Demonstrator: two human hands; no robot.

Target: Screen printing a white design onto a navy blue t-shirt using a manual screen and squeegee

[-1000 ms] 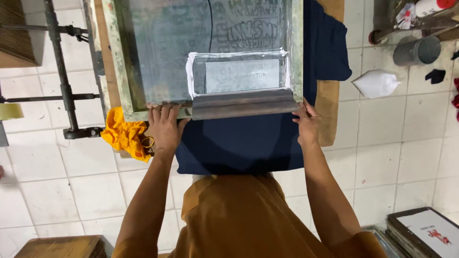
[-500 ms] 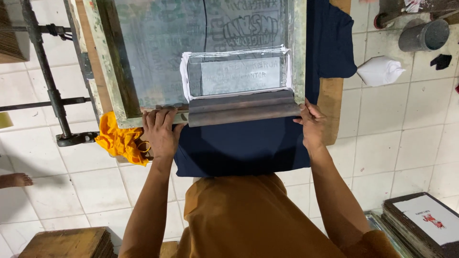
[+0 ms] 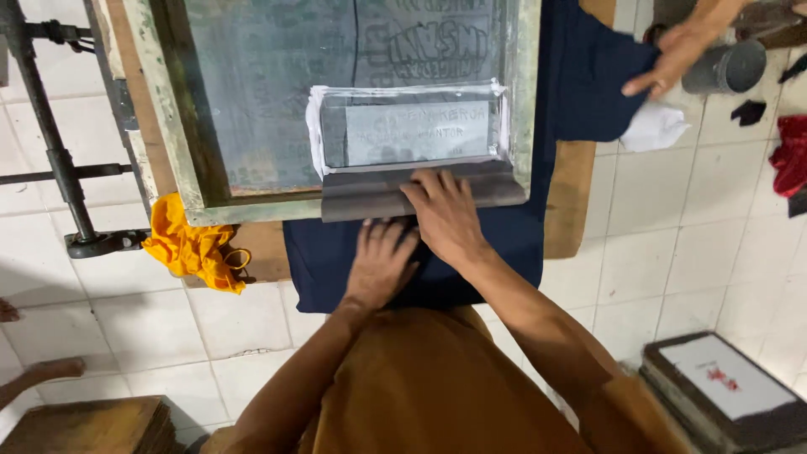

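Right hand (image 3: 445, 217) on squeegee (image 3: 420, 190), left hand (image 3: 380, 262) on navy cloth (image 3: 496, 252).

A floor of square white tiles (image 3: 723, 244) with thin grey grout lines fills the view from above, lit evenly, with soft shadows. At the left a black metal stand (image 3: 50, 143) of tubes and clamps rests on the tiles. A crumpled orange-yellow cloth (image 3: 189, 248) lies beside its foot. In the lower left corner sits a stack of brown wooden boards (image 3: 92, 424). At the lower right lies a pile of dark-framed panels (image 3: 727, 391), the top one white with a small red mark. Near the upper right stand a grey metal cup (image 3: 731, 67), a white crumpled rag (image 3: 656, 128) and a red cloth (image 3: 790, 155).
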